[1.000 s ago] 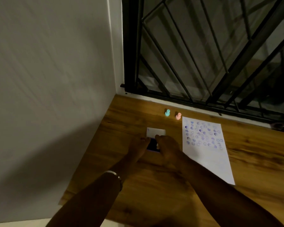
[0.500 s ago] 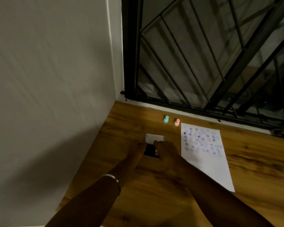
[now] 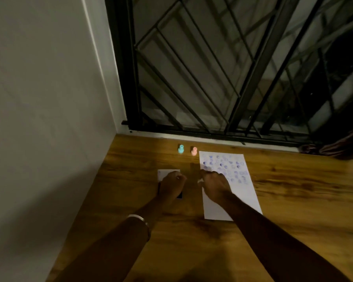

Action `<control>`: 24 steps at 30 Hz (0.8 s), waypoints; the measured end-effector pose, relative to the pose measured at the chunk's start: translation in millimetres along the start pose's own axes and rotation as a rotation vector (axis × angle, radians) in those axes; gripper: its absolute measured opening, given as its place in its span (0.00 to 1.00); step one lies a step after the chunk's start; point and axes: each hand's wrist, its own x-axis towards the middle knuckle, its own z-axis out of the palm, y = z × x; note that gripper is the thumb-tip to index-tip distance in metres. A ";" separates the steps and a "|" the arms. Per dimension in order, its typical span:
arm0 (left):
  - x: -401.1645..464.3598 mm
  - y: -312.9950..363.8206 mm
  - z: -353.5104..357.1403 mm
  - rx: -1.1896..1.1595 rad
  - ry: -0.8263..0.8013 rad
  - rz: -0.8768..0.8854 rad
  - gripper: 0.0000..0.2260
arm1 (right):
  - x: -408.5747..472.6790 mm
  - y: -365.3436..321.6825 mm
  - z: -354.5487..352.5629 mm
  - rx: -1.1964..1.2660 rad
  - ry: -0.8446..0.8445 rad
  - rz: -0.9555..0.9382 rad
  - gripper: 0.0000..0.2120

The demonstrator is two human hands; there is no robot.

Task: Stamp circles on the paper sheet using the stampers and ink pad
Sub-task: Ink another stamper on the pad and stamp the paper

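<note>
Both hands are low in the middle of the frame, over the wooden floor [image 3: 293, 200]. His or her left hand [image 3: 172, 185] lies curled on top of the ink pad [image 3: 179, 195], covering most of it; only a dark corner peeks out below the knuckles, and the white lid [image 3: 163, 173] shows just above. The right hand [image 3: 214, 185] sits on the left edge of the paper sheet [image 3: 230, 200], fingers bunched downward as if pinching something small, but whether a stamper is in that grip I cannot tell; the light is poor and the fingertips blur.

The sheet's upper half is already thick with blue circles [image 3: 224, 165]; its lower half is bare. Two stampers stand unused toward the upper centre, a teal stamper [image 3: 180, 149] and a pink stamper [image 3: 194, 151], just beside the sheet's top left corner.

Trouble, as I judge it: the paper is held down by nothing but the right hand, so a sideways press could skid it and smear the print. Wet marks lie right by the knuckles, and a dragged wrist could smudge them. Dim light also makes overlapping an old circle likely.
</note>
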 end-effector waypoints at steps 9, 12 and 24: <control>-15.9 28.7 73.3 0.445 -0.332 0.257 0.30 | -18.5 71.1 7.9 -0.050 0.027 0.191 0.13; -17.2 35.3 93.0 0.530 -0.457 0.248 0.37 | -16.0 84.2 11.9 -0.112 0.023 0.186 0.15; -19.4 24.9 112.4 0.623 -0.467 0.339 0.46 | 0.3 94.6 22.4 -0.123 0.011 0.130 0.17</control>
